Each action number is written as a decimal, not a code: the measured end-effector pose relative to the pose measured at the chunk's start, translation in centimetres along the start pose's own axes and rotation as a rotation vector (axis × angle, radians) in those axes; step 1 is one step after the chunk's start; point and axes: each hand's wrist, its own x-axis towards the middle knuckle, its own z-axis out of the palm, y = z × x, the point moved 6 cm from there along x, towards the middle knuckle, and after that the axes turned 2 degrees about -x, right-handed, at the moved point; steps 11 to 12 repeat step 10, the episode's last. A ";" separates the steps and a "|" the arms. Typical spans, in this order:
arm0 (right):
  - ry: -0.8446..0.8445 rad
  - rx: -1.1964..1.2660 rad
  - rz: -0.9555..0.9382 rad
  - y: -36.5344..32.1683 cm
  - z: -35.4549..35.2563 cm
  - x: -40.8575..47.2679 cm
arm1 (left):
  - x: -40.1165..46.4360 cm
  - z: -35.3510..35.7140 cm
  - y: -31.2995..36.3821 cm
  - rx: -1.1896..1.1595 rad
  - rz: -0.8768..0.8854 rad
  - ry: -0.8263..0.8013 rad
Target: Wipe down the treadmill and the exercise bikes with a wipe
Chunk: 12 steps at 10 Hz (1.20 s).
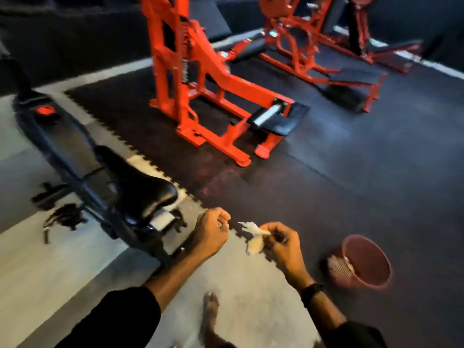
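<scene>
A black exercise bike (pixel 82 156) stands at the left, its glossy saddle (pixel 140 187) pointing toward me. My right hand (pixel 282 246) pinches a crumpled white wipe (pixel 253 234) in front of me, right of the saddle. My left hand (pixel 212 229) hovers just left of the wipe with its fingers curled; whether it holds anything I cannot make out. Both hands are apart from the bike. No treadmill is in view.
A red mesh waste basket (pixel 361 263) sits on the dark rubber mat at the lower right. An orange weight machine (pixel 200 79) stands ahead, another (pixel 313 38) farther back. My bare foot (pixel 211 315) is on the grey floor below my hands.
</scene>
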 end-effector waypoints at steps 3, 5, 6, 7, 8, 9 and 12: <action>0.480 -0.014 0.251 6.2 -17.0 -10.1 | -5.8 16.6 11.4 -0.043 0.277 -0.456; 0.637 -0.299 0.325 9.2 -28.7 -11.2 | -6.4 24.0 17.5 -0.033 0.344 -0.542; 0.760 -0.366 0.306 10.4 -37.1 -9.1 | -5.9 29.4 21.7 -0.030 0.359 -0.537; 0.782 -0.421 0.274 10.5 -41.9 -6.6 | -5.3 33.1 24.3 -0.025 0.355 -0.528; 0.751 -0.446 0.231 10.8 -47.5 -2.9 | -4.0 37.7 28.2 -0.036 0.347 -0.516; 0.734 -0.452 0.267 11.8 -50.7 -0.9 | -3.3 39.9 30.7 -0.038 0.347 -0.482; 0.617 -0.421 0.301 13.9 -53.5 1.9 | -2.0 42.7 33.9 -0.071 0.322 -0.477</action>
